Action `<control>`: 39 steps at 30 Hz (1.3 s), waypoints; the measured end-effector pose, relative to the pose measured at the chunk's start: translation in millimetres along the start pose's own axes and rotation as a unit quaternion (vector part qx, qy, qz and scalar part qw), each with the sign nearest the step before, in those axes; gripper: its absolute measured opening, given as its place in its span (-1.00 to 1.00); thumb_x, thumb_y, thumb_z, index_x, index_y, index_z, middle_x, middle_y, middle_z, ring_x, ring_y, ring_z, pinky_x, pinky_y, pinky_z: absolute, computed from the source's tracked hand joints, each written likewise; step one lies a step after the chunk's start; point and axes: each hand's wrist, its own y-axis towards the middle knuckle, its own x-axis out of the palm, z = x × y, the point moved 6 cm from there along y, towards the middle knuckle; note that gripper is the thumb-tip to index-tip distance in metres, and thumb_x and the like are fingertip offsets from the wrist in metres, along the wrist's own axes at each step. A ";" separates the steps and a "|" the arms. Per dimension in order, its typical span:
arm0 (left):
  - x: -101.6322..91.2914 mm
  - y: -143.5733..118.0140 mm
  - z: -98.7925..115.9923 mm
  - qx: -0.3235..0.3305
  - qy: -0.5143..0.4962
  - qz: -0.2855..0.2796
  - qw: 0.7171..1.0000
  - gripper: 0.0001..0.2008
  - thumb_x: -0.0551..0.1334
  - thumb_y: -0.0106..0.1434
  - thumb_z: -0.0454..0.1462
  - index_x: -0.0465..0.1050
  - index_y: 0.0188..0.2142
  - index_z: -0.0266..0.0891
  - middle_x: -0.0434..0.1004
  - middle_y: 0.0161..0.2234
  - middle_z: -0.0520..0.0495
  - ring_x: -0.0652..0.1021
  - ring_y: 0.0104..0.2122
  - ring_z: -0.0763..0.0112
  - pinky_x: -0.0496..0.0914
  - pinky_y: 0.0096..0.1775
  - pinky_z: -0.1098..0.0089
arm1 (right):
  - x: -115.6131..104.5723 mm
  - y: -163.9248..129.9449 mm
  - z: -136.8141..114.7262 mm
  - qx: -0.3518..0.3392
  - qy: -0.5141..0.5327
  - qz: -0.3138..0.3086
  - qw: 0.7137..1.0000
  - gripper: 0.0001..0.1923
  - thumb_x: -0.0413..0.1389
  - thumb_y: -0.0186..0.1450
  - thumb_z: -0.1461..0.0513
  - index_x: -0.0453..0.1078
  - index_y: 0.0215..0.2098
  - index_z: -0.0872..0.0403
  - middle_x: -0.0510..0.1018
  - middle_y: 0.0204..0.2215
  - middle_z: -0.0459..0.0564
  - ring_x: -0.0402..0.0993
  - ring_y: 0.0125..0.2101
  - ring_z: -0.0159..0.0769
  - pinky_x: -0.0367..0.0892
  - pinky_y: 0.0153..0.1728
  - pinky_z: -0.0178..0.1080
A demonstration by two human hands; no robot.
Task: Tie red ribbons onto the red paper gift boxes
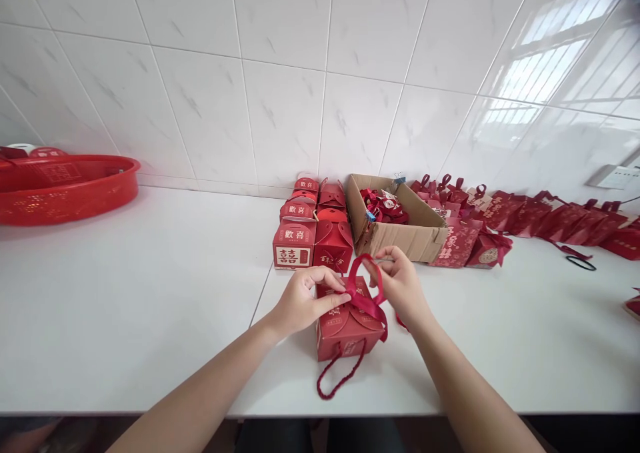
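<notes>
Red card forms the small gift box (345,326) that stands on the white counter (150,306), near its front edge and between the two hands. A dark red ribbon (363,293) is looped over the top of this box, and one red cord handle (340,376) hangs down its front onto the counter. The left hand (303,299) is laid on the box's top left, its fingers closed together on the ribbon at the knot. The right hand (400,283) is held just right of the box, with thumb and forefinger pinched on the ribbon's upright loop.

Behind the box, closed red boxes are set in two rows running back to the tiled wall (280,93); about seven can be counted in this stack of boxes (313,223), though the rear ones are partly hidden. Just right of them, one open cardboard carton (400,233) is seen, filled with red pieces too tangled to count. Further right, flat red paper bags (525,219) with ribbon loops are spread in a long line along the wall; well over ten are present, but an exact number cannot be told. One black ring (581,263) is lying on the counter before them. At far left, one red plastic basket (65,189) is placed against the wall, well apart from the hands.
</notes>
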 end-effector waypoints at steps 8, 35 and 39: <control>-4.3 0.7 -2.0 -0.038 0.000 0.021 0.999 -0.82 0.37 0.07 -0.22 0.43 -0.50 -0.25 0.54 -0.42 -0.03 0.54 -0.30 0.37 0.39 -0.22 0.39 | -13.7 12.3 -3.6 0.014 0.125 -0.041 0.991 -0.72 0.25 0.08 0.13 0.23 -0.47 0.08 0.33 -0.57 -0.16 0.20 -0.58 -0.50 0.20 -0.53 -0.38; -9.0 1.9 -2.3 -0.073 0.031 -0.017 0.997 -0.82 0.35 0.09 -0.18 0.53 -0.35 -0.23 0.57 -0.38 -0.03 0.53 -0.36 0.39 0.41 -0.30 0.41 | 28.9 -35.1 -32.7 -0.328 -0.351 -0.128 0.868 -0.82 0.09 0.32 0.24 0.43 -0.12 -0.03 0.60 -0.29 -0.05 0.46 -0.31 -0.25 0.25 -0.17 -0.11; -11.5 2.7 1.8 -0.042 0.053 -0.021 0.997 -0.87 0.32 0.12 -0.24 0.54 -0.32 -0.22 0.60 -0.33 -0.03 0.55 -0.32 0.37 0.43 -0.25 0.40 | 25.0 -30.9 -25.2 -0.255 -0.305 -0.122 0.909 -0.87 0.10 0.29 0.22 0.44 -0.19 -0.02 0.59 -0.30 -0.03 0.48 -0.30 -0.24 0.29 -0.21 -0.13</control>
